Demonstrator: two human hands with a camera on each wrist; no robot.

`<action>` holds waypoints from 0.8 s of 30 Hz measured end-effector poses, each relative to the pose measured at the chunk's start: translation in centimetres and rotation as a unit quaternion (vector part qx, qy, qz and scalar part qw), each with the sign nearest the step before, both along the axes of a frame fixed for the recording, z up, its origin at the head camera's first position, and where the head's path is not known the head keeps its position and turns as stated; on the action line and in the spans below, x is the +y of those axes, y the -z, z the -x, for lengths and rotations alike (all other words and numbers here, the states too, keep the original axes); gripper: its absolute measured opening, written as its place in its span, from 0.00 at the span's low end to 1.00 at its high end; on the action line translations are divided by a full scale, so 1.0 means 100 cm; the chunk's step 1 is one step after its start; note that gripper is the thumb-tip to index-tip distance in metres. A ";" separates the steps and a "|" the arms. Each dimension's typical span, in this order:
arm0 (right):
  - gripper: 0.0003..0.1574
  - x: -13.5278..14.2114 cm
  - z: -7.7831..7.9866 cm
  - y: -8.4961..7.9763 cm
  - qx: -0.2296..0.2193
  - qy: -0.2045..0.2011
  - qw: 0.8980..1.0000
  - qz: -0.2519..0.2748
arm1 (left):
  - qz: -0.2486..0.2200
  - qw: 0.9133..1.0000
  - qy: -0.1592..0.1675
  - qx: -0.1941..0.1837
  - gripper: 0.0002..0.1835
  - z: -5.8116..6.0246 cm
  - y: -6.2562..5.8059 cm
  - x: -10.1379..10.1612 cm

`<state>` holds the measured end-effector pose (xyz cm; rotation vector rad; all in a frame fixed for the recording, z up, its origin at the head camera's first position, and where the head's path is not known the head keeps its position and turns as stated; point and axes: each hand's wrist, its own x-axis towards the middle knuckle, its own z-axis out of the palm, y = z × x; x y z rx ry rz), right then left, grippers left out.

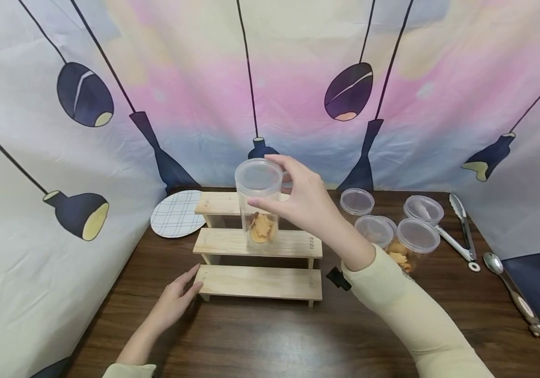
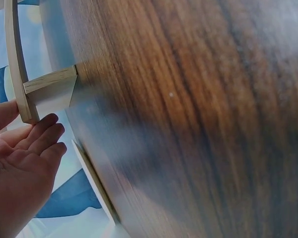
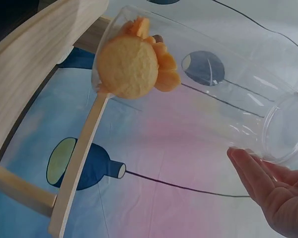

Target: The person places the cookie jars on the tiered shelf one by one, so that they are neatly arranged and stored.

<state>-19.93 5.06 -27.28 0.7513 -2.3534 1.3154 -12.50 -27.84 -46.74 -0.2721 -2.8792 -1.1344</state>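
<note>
My right hand (image 1: 305,198) grips a tall clear plastic jar (image 1: 246,212) near its translucent lid (image 1: 257,176), thumb on one side and fingers on the other. Yellow-orange crackers (image 1: 262,229) lie at the bottom of the jar. In the head view the jar stands over the middle step of a three-step wooden display rack (image 1: 260,282); the right wrist view shows its base (image 3: 97,74) right at a board's edge. At the rack's left end, my left hand (image 1: 173,300) pinches the lowest board (image 2: 16,64) between thumb and fingers.
Several lidded clear jars (image 1: 418,236) stand on the brown table to the right, some with snacks inside. Beyond them lie white-and-grey tongs (image 1: 463,226) and a spoon (image 1: 510,289). A checked round plate (image 1: 177,214) is behind the rack at left. Printed cloth (image 1: 293,94) surrounds the table.
</note>
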 end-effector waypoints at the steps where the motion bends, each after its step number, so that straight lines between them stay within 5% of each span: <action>1: 0.52 -0.003 0.002 -0.001 0.001 0.001 1.000 0.001 | -0.002 1.000 0.001 0.002 0.28 0.000 0.000 0.000; 24: 0.54 -0.057 0.040 -0.021 0.004 -0.008 1.000 -0.018 | -0.005 1.000 -0.003 -0.002 0.28 -0.001 0.001 0.000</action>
